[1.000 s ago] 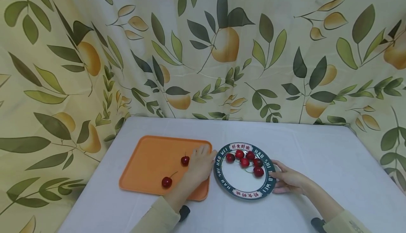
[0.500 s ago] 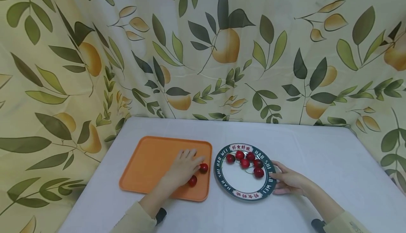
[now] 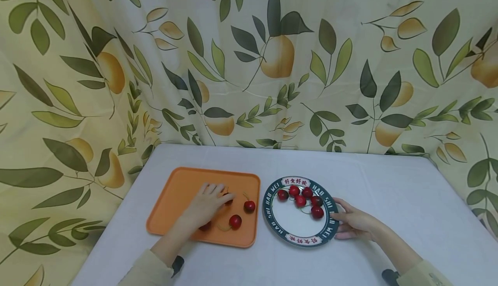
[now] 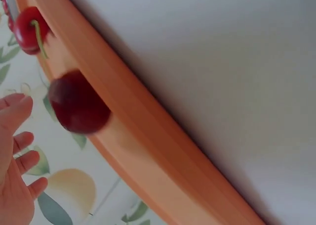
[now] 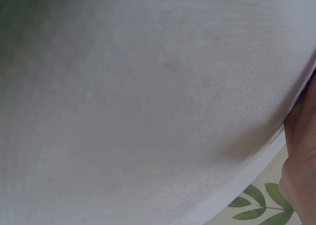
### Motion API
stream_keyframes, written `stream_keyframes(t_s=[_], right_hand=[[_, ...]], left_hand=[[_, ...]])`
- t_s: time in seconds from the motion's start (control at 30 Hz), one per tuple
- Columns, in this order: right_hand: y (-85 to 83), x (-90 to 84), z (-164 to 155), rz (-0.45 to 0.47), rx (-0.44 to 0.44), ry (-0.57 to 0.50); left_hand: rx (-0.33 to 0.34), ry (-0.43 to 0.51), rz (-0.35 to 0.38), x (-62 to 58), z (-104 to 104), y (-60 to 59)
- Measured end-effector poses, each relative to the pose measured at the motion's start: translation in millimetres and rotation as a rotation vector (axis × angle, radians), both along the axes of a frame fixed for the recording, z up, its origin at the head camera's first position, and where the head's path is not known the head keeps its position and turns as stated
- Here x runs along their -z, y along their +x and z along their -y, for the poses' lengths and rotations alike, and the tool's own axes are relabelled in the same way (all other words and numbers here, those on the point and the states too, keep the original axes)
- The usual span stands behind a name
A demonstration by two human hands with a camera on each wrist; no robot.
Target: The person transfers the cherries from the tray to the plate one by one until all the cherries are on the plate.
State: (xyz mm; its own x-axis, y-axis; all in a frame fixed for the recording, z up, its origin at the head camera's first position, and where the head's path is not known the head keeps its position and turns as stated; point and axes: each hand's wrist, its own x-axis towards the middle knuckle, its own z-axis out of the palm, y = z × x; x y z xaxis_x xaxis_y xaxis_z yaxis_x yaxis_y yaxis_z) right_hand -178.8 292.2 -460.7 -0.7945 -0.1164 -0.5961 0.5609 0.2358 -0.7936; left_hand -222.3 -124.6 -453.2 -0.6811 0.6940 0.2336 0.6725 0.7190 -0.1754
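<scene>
My left hand hovers over the orange tray, fingers spread and relaxed, holding nothing. Two dark red cherries sit partly hidden by it: one by its fingertips, the other under its wrist side. To its right on the tray lie a cherry with a stem and another cherry. The left wrist view shows a large dark cherry beside the hand, apart from the fingers. My right hand grips the right rim of a round plate with a dark green lettered border. Several red cherries lie in the plate's upper half.
A white cloth covers the table. Behind it hangs a curtain printed with leaves and fruit. Only a narrow gap separates tray and plate.
My left hand has moved leftward across the tray from its right edge, uncovering two cherries there and covering parts of two others. The right hand and plate stay put.
</scene>
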Motion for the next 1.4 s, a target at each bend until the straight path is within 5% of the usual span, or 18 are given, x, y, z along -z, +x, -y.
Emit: stream_keyframes(t_s=[0.33, 0.83, 1.13, 1.4], right_hand=[[-0.3, 0.1, 1, 0.006, 0.017, -0.004], [0.0, 0.9, 1, -0.001, 0.014, 0.007], [0.9, -0.1, 0, -0.006, 0.007, -0.003], [1.1, -1.3, 0, -0.006, -0.001, -0.005]], left_hand=[[0.032, -0.094, 0.004, 0.9, 25, -4.3], [0.092, -0.092, 0.192, 4.1, 38, 6.5], [0.043, -0.037, 0.328, 5.6, 45, 11.7], [-0.009, -0.024, 0.308, 8.5, 58, 14.8]])
